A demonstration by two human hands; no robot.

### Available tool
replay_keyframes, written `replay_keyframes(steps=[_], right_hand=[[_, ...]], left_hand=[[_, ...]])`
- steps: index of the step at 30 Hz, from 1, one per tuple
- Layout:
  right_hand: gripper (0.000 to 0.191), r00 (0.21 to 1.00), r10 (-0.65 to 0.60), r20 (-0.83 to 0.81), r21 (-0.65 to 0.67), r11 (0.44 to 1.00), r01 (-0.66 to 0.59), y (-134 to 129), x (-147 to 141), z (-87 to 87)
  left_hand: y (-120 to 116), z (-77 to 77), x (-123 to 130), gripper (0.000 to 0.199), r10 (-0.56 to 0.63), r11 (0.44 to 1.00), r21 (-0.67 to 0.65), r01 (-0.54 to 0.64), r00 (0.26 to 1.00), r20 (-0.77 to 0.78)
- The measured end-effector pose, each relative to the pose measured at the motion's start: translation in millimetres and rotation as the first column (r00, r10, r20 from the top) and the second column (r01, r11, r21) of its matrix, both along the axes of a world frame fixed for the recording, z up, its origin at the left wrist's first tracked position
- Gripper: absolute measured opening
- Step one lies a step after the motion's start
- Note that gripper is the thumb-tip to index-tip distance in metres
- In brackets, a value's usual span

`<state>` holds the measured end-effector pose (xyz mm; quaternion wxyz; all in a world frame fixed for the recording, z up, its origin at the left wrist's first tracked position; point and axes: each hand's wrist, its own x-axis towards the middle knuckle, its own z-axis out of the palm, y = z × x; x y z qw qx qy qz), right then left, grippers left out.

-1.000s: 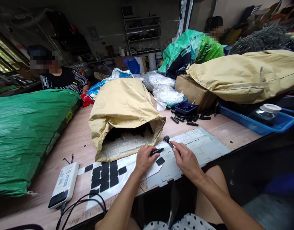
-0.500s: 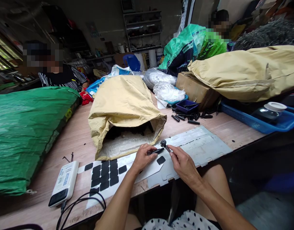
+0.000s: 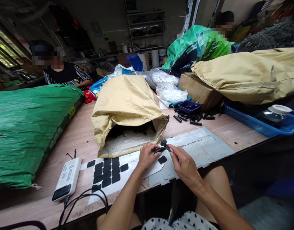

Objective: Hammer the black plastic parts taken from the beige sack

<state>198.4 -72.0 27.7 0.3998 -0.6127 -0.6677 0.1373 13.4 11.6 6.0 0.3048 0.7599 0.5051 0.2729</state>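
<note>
A workshop, shown by bulging sacks on a workbench, co-workers beyond it and loaded shelves.

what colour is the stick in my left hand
The stick in your left hand is black; the head view, the only one, shows it best.

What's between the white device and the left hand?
Head view: a white sheet with black rounded squares lies between the white device and left hand.

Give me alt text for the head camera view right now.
A person's left hand holds a slim black piece close to a dark round-headed piece in the right hand, over a table. Just beyond lies an open tan sack; a green sack and white device are to the left.
</note>
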Motion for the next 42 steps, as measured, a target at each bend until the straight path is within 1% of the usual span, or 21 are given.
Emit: replay_keyframes(steps=[5,9,11,13,16,17,19,22,24,26,29,32,34,36,37,38,39,40,41,42], right_hand=[[0.039,0.999,-0.019,0.051,-0.048,0.999,0.022,-2.7,-4.3,-6.8],[0.04,0.998,-0.002,0.056,-0.001,1.0,0.003,-5.4,-12.9,-2.7],[0.04,0.996,0.015,0.092,-0.015,1.0,-0.014,-6.7,-18.4,-0.7],[0.04,0.993,0.026,0.115,-0.05,0.999,-0.02,-7.4,-20.7,0.2],[0.038,0.996,0.01,0.09,-0.041,0.999,-0.007,-6.0,-11.5,1.0],[0.037,0.996,-0.015,0.085,-0.022,1.0,0.017,-4.3,-4.7,1.3],[0.036,0.987,-0.116,0.115,0.008,0.993,0.116,1.8,13.1,0.8],[0.036,0.919,-0.297,0.259,0.021,0.953,0.302,17.3,41.5,-4.8],[0.035,0.861,-0.345,0.374,0.011,0.93,0.368,30.1,55.0,-12.0],[0.036,0.814,-0.333,0.476,0.002,0.926,0.378,41.9,61.4,-19.7],[0.036,0.753,-0.312,0.58,0.031,0.931,0.363,53.5,60.0,-27.5],[0.037,0.72,-0.326,0.613,0.06,0.928,0.369,56.7,54.9,-28.8],[0.036,0.713,-0.326,0.62,0.059,0.926,0.372,56.4,52.8,-27.3],[0.036,0.71,-0.323,0.626,0.051,0.925,0.375,55.7,51.9,-25.6],[0.036,0.71,-0.321,0.627,0.046,0.925,0.377,55.3,51.7,-24.8],[0.036,0.71,-0.32,0.627,0.042,0.924,0.38,55.1,51.6,-24.3],[0.036,0.71,-0.32,0.627,0.039,0.923,0.382,54.9,51.4,-24.0],[0.035,0.71,-0.321,0.627,0.037,0.922,0.385,54.8,51.3,-23.9],[0.035,0.709,-0.324,0.626,0.038,0.921,0.387,54.7,51.2,-24.0],[0.035,0.709,-0.325,0.626,0.038,0.921,0.389,54.7,51.1,-24.2]], left_hand=[[2.0,-1.7,0.4,0.026,0.002,1.0,-0.015,-0.002,1.0,-0.006],[0.5,-1.4,0.4,0.021,-0.006,1.0,0.005,0.006,0.999,-0.036],[-1.0,-0.2,0.4,0.018,0.005,1.0,0.022,-0.004,0.999,-0.039],[-2.4,1.5,0.6,0.02,0.022,0.999,0.028,-0.022,1.0,-0.021],[-4.2,3.7,1.3,0.028,0.028,0.999,0.022,-0.028,1.0,-0.006],[-4.6,4.2,1.6,0.03,0.026,0.999,0.024,-0.026,1.0,-0.009],[-5.1,4.7,2.5,0.031,0.026,0.999,0.035,-0.025,1.0,-0.018],[-5.5,5.1,3.9,0.029,0.034,0.999,0.04,-0.033,0.999,-0.034],[-5.9,5.4,4.3,0.024,0.028,0.999,0.043,-0.026,0.999,-0.047],[-6.2,5.5,3.8,0.02,0.016,0.999,0.048,-0.013,0.998,-0.058],[-5.2,3.5,1.3,0.017,-0.004,0.999,0.044,0.007,0.998,-0.069],[-2.4,1.2,-1.6,0.018,-0.032,0.999,0.037,0.034,0.998,-0.063],[-3.6,4.5,-2.4,0.023,-0.038,0.999,0.036,0.039,0.999,-0.03],[-13.0,15.1,-2.3,0.027,-0.036,0.999,0.028,0.035,0.998,0.045],[-22.2,22.8,-2.2,0.028,-0.044,0.999,0.008,0.044,0.994,0.097],[-34.4,31.0,-2.3,0.029,-0.07,0.997,-0.034,0.076,0.985,0.156],[-49.2,38.5,-2.4,0.029,-0.115,0.985,-0.103,0.14,0.968,0.222],[-66.0,43.7,-2.6,0.03,-0.173,0.952,-0.197,0.235,0.942,0.289],[-83.5,45.2,-2.8,0.03,-0.226,0.889,-0.305,0.342,0.907,0.356],[-100.8,41.7,-3.0,0.031,-0.268,0.797,-0.412,0.442,0.869,0.415]])
